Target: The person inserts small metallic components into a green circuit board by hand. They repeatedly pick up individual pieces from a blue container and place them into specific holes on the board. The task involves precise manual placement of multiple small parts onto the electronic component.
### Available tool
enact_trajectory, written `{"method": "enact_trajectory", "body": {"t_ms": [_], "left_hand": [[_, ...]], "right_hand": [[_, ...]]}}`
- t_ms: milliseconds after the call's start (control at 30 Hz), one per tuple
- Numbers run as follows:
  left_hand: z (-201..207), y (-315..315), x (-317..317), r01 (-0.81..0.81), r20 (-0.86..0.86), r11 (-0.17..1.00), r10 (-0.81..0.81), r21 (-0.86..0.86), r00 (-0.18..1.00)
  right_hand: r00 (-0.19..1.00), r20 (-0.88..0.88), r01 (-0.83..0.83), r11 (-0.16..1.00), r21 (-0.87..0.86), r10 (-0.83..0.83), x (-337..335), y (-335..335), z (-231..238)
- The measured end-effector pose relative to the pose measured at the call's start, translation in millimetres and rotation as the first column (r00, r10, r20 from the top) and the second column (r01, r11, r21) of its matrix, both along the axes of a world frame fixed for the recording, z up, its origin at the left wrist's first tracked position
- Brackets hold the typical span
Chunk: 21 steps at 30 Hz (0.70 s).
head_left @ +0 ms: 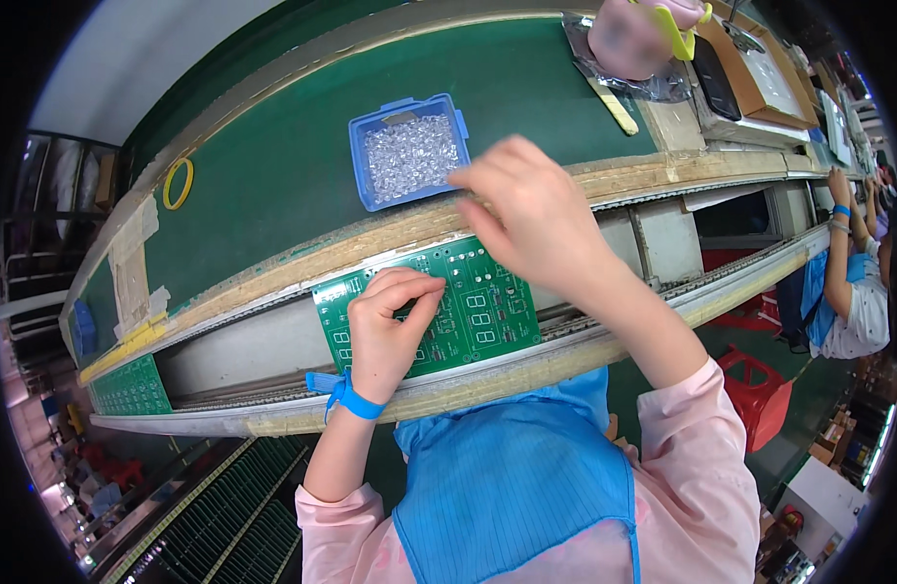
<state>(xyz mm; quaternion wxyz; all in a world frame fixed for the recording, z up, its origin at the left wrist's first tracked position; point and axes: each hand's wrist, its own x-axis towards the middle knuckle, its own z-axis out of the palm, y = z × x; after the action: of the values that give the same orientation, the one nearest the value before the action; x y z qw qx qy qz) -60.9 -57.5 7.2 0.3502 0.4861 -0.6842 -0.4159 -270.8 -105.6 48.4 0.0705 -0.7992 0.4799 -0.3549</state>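
Observation:
A green circuit board (521,326) printed with white digit outlines lies across the rails of the conveyor in front of me. Over its left half is my left hand (392,313), a blue wrist strap (356,399) around the wrist. Its thumb and forefinger are pinched together just above the board; whatever they hold is too small to make out. My right hand (536,214), slightly blurred, hovers above the board's upper right, thumb and forefinger apart, with nothing visible between them. Its fingertips are near the right corner of a blue plastic bin (372,198), which holds many small clear parts (409,156).
A second green board (132,387) lies on the conveyor at far left. On the green bench (263,146) are a yellow ring (178,183) and a wooden-handled tool (614,105). A pink container (628,44) and a cardboard box (760,68) stand at upper right. Another person's arm (838,234) appears far right.

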Motion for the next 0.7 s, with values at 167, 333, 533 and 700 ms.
{"method": "enact_trajectory", "body": {"t_ms": [167, 333, 533, 700], "left_hand": [[5.9, -1.4, -11.0, 0.035, 0.186, 0.985, -0.003, -0.171, 0.983], [3.0, -1.2, -14.7, 0.072, 0.232, 0.965, -0.012, -0.254, 0.973], [-0.9, 1.0, -14.9, 0.021, 0.179, 0.982, 0.013, -0.19, 0.984], [-0.4, 3.5, -16.6, -0.02, 0.198, 0.99, 0.048, -0.14, 0.979]], "right_hand": [[0.981, -0.194, -0.042, 0.996, -0.084, 0.025, 10.7, -43.5, -13.3], [0.933, -0.36, -0.01, 1.0, -0.02, 0.002, 24.8, -53.6, -21.6], [0.938, -0.347, 0.029, 0.999, 0.029, -0.017, 27.9, -54.1, -14.2], [0.99, -0.127, 0.047, 0.996, -0.074, -0.056, 25.7, -53.7, -24.5]]}}
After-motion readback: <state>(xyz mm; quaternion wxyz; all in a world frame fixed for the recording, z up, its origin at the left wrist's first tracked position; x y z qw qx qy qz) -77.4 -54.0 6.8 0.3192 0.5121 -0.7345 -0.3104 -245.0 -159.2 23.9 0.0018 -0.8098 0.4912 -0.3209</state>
